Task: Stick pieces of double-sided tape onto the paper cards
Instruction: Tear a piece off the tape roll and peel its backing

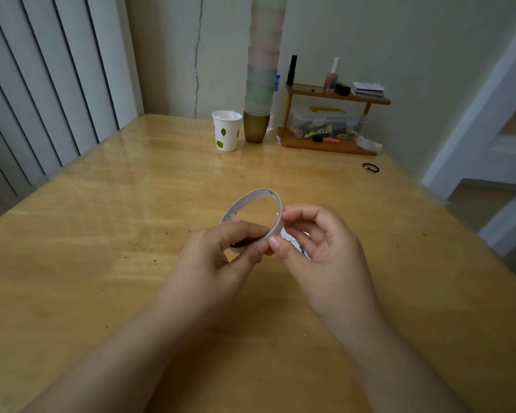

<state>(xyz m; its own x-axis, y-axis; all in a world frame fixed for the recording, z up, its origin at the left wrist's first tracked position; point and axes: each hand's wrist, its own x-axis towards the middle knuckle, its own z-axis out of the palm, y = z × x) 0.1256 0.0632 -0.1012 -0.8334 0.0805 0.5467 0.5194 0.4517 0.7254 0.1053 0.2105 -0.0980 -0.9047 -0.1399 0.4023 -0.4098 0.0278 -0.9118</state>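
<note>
A thin white tape roll (252,214), a nearly spent ring with a hollow centre, is held tilted above the glossy wooden desk (108,234), near its middle. The left hand (221,251) curls round the ring's near-left edge, thumb on the outer face. The right hand (319,242) pinches the ring's right rim between thumb and forefinger, its other fingers loosely bent; a scrap of white printed paper (295,244) shows behind its fingers. At the far edge stand a leaf-printed paper cup (226,131), a tall stack of pastel cups (261,70) and a small wooden shelf (334,120).
</note>
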